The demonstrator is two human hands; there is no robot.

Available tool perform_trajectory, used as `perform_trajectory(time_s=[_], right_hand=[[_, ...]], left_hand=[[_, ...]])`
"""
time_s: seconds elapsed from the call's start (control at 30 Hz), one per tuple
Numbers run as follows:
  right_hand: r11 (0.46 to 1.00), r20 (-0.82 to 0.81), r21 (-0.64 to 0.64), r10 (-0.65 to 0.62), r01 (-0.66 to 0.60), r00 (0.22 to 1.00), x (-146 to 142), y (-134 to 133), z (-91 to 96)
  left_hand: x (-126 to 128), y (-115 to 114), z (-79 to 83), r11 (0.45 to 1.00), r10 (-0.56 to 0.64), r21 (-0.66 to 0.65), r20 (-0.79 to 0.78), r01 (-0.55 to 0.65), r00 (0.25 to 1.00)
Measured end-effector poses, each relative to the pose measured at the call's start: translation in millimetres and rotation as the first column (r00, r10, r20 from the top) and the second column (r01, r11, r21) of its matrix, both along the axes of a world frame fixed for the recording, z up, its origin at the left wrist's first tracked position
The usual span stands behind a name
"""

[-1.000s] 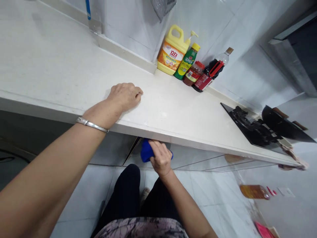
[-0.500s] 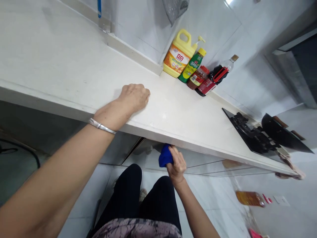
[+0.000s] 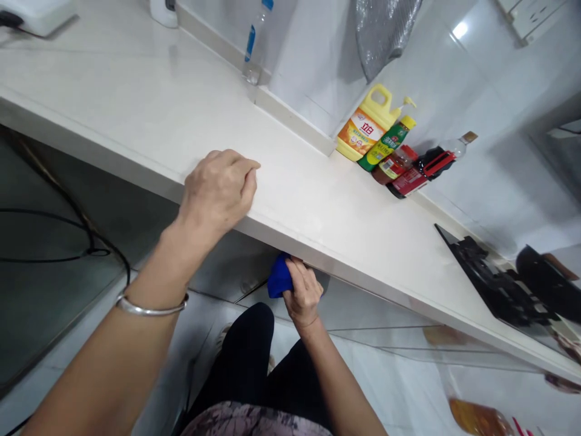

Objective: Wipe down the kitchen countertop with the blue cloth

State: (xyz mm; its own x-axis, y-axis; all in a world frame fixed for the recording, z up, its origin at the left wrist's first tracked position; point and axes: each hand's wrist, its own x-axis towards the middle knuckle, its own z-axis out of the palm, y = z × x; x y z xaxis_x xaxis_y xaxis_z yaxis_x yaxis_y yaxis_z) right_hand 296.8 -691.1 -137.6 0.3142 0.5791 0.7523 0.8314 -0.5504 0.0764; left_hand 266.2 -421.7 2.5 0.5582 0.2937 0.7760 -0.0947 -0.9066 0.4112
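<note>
My left hand [image 3: 220, 191] rests on the white countertop [image 3: 290, 175] close to its front edge, knuckles up and fingers curled, with nothing visible in it. A silver bangle [image 3: 152, 309] circles that wrist. Below the counter's edge, my right hand [image 3: 305, 293] grips a blue cloth [image 3: 279, 277] against the top of the glossy grey cabinet front [image 3: 363, 303]. The cloth is bunched, and part of it is hidden behind the fingers.
Along the wall stand a yellow detergent jug [image 3: 363, 127], a green bottle [image 3: 385, 142], a red-lidded jar [image 3: 394, 165], a dark sauce bottle [image 3: 420, 172] and a clear water bottle [image 3: 256, 45]. A black gas stove [image 3: 494, 278] lies right. Black cables [image 3: 86, 224] hang left.
The view has swung left, showing more of the counter's left end. Both hands have moved left along the counter, the right one carrying the blue cloth.
</note>
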Motion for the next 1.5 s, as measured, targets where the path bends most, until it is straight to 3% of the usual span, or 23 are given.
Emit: perform_trajectory(time_s=[0.13, 0.2, 0.33, 0.43, 0.53, 0.6, 0.63, 0.77, 0.83, 0.97, 1.1, 1.27, 1.4, 1.5], right_hand=[[0.996, -0.103, -0.070, -0.065, 0.058, 0.993, -4, 18, 5.2], [0.993, -0.139, -0.109, -0.066, 0.051, 0.988, -8, 34, 9.3], [0.981, -0.188, -0.192, -0.046, 0.010, 0.981, -17, 82, 22.4], [0.960, -0.250, -0.277, -0.111, 0.039, 0.962, -25, 119, 35.6], [0.941, -0.287, -0.335, -0.145, 0.042, 0.947, -30, 134, 46.2], [0.938, -0.288, -0.345, -0.144, 0.037, 0.947, -29, 128, 48.5], [0.939, -0.282, -0.343, -0.138, 0.035, 0.949, -28, 120, 48.1], [0.963, -0.231, -0.268, -0.100, 0.035, 0.968, -19, 69, 40.0], [0.978, -0.200, -0.205, -0.078, 0.036, 0.977, -14, 41, 36.2], [0.990, -0.155, -0.132, -0.065, 0.045, 0.986, -11, 5, 33.3], [0.993, -0.105, -0.101, -0.075, 0.064, 0.992, -17, 3, 32.3], [0.992, -0.072, -0.119, -0.055, 0.047, 0.996, -21, 30, 31.9], [0.979, -0.139, -0.202, -0.025, -0.004, 0.990, -22, 67, 34.3], [0.959, -0.224, -0.283, -0.058, -0.008, 0.973, -24, 98, 37.9]], left_hand=[[-39, -13, -24.7, 1.000, -0.002, 0.011, 0.315, -0.002, 0.949], [-58, -32, -45.5, 0.996, 0.040, -0.084, 0.430, -0.005, 0.902], [-88, -74, -99.9, 0.924, 0.099, -0.380, 0.304, 0.026, 0.947], [-105, -95, -136.5, 0.915, 0.053, -0.403, 0.206, 0.035, 0.977], [-121, -102, -157.7, 0.886, 0.051, -0.463, 0.131, 0.015, 0.990], [-131, -102, -164.1, 0.808, 0.057, -0.589, 0.052, -0.015, 0.997], [-135, -102, -165.8, 0.737, 0.057, -0.675, 0.001, -0.041, 0.998], [-144, -103, -169.1, 0.336, -0.007, -0.930, -0.158, -0.147, 0.987], [-145, -106, -170.5, 0.232, -0.069, -0.961, -0.173, -0.153, 0.983], [-143, -116, -176.2, 0.176, -0.215, -0.974, -0.178, -0.141, 0.960], [-140, -127, -186.1, 0.142, -0.361, -0.986, -0.138, -0.092, 0.922], [-129, -135, -195.5, 0.088, -0.437, -0.996, -0.063, -0.027, 0.897], [-119, -134, -196.1, 0.026, -0.420, -0.999, 0.006, 0.019, 0.907], [-116, -128, -194.2, 0.018, -0.394, -1.000, 0.002, 0.010, 0.919]])
